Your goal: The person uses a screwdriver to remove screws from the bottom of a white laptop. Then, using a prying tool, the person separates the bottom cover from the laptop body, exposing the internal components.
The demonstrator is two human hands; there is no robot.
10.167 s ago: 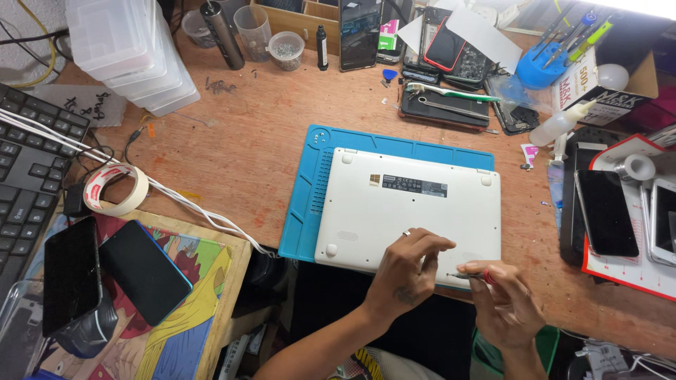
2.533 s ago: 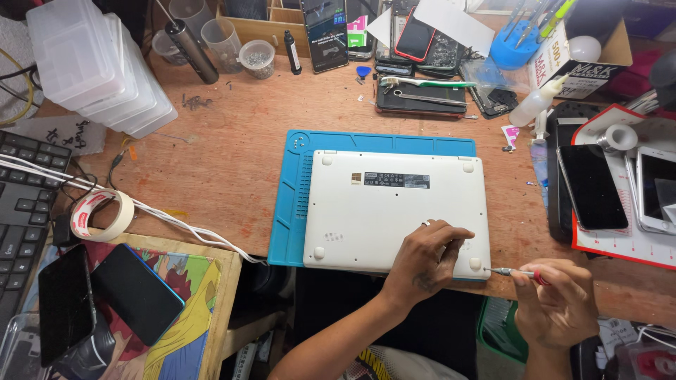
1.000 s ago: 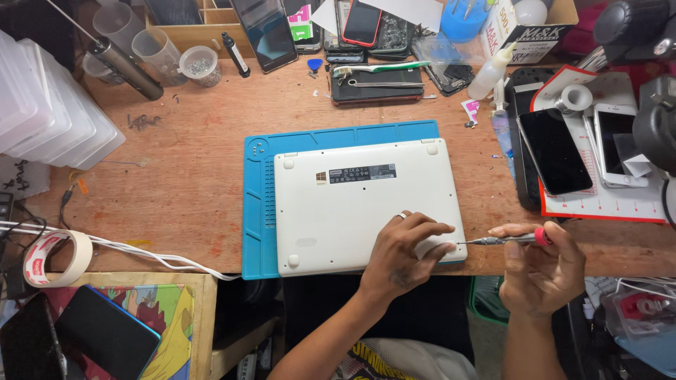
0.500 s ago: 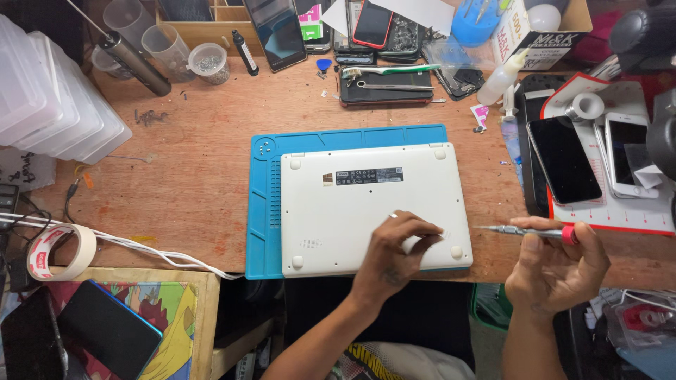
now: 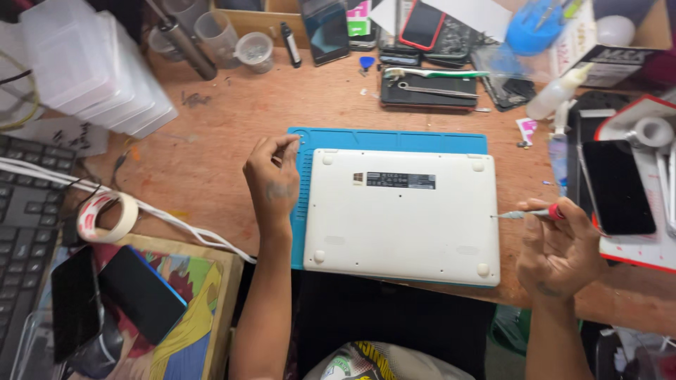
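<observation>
A white laptop (image 5: 401,214) lies bottom-up on a blue work mat (image 5: 384,139) on the wooden bench. My left hand (image 5: 273,176) hovers over the mat's upper left corner, fingertips pinched together at the mat's small tray slots; whether it holds anything is too small to tell. My right hand (image 5: 560,248) grips a thin screwdriver (image 5: 531,213) with a red collar, its tip touching the laptop's right edge.
Stacked clear plastic boxes (image 5: 91,67) stand at the back left. A tape roll (image 5: 105,218), cables and a black keyboard (image 5: 24,232) lie on the left. Phones (image 5: 620,186) and parts crowd the right; tools and a phone (image 5: 429,88) sit behind the mat.
My left hand has left the laptop's lower right area and moved to the mat's upper left corner. The right hand with the screwdriver has stayed at the laptop's right edge.
</observation>
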